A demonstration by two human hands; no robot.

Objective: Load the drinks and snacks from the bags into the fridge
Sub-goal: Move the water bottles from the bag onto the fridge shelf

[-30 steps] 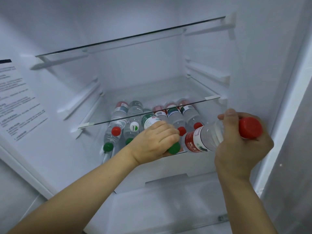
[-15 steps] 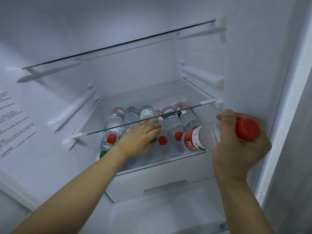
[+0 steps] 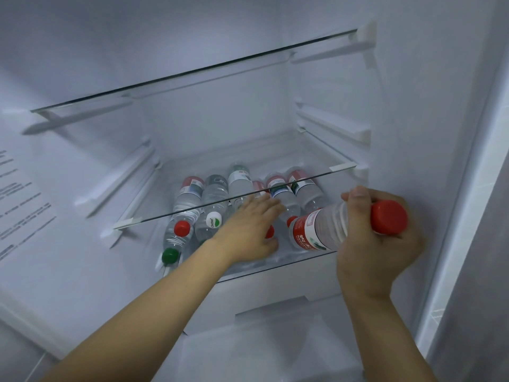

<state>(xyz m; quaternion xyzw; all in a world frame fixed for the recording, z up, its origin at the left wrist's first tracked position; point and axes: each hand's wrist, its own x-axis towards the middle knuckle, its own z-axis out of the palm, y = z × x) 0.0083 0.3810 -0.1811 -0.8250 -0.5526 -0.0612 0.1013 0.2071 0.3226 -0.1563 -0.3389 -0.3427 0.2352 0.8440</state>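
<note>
Several clear water bottles [image 3: 213, 194] lie on their sides on the fridge's lower glass shelf [image 3: 303, 261], their red, green and white caps facing me. My left hand [image 3: 248, 230] reaches in under the middle glass shelf [image 3: 154, 217], fingers straight, resting flat on the middle bottles and hiding a green cap beneath it. My right hand [image 3: 377, 249] grips a red-capped, red-labelled water bottle [image 3: 319, 230] by its neck end. That bottle is held on its side at the right front of the shelf, base pointing inward.
An upper glass shelf [image 3: 192, 74] spans the fridge above. A white drawer [image 3: 275, 296] sits below the bottle shelf. A printed label [image 3: 19, 205] is stuck to the left wall. The fridge's right wall and door frame [image 3: 451, 188] stand close to my right hand.
My left hand pushed the green-capped bottle deeper into the row, then uncurled and now lies flat on the bottles. My right hand and its bottle have stayed about where they were.
</note>
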